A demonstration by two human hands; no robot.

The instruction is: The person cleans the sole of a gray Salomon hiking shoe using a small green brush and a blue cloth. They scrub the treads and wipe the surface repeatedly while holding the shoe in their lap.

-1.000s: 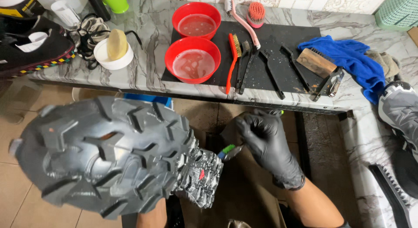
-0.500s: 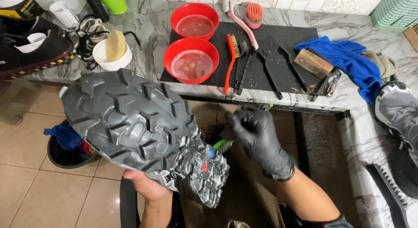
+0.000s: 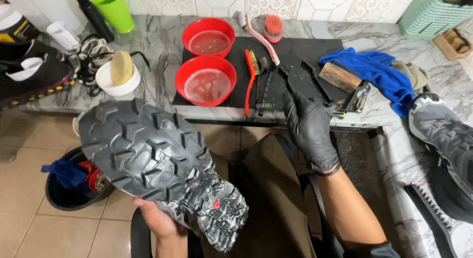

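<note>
— Shoe [image 3: 162,169], sole up: where is it in relation to your hands?

— My left hand [image 3: 157,221] grips it from below, bare fingers curled around the narrow middle part, just under the patterned heel. The dark lugged tread faces me and the toe points up and to the left, out over the tiled floor [image 3: 24,164]. It sits low and left of my other hand, well apart from it.

— And the right hand?

— My right hand [image 3: 309,127], in a black glove, is spread open at the front edge of the black mat [image 3: 305,51]. The fingers reach onto the mat among the small brushes; I cannot tell whether they are pinching one of them.

— What lies around that hand?

— Just left of it are a red-handled wire brush [image 3: 250,80] and two dark thin brushes [image 3: 263,83]. Right of it there is a wooden-backed brush [image 3: 339,77] and, beyond that, a blue cloth [image 3: 379,71]. Further up the mat stand two red bowls [image 3: 206,80] holding cloudy water, one behind the other, with a pink long-handled brush [image 3: 266,34] beside them.

— Anything further out?

— On the marble counter [image 3: 162,51], left of the bowls, a white tub [image 3: 117,78] holds a tan sponge. A grey shoe [image 3: 443,135] rests on the counter at the far right, and a black bucket [image 3: 69,189] with a blue rag stands on the floor below the held shoe's toe.
</note>
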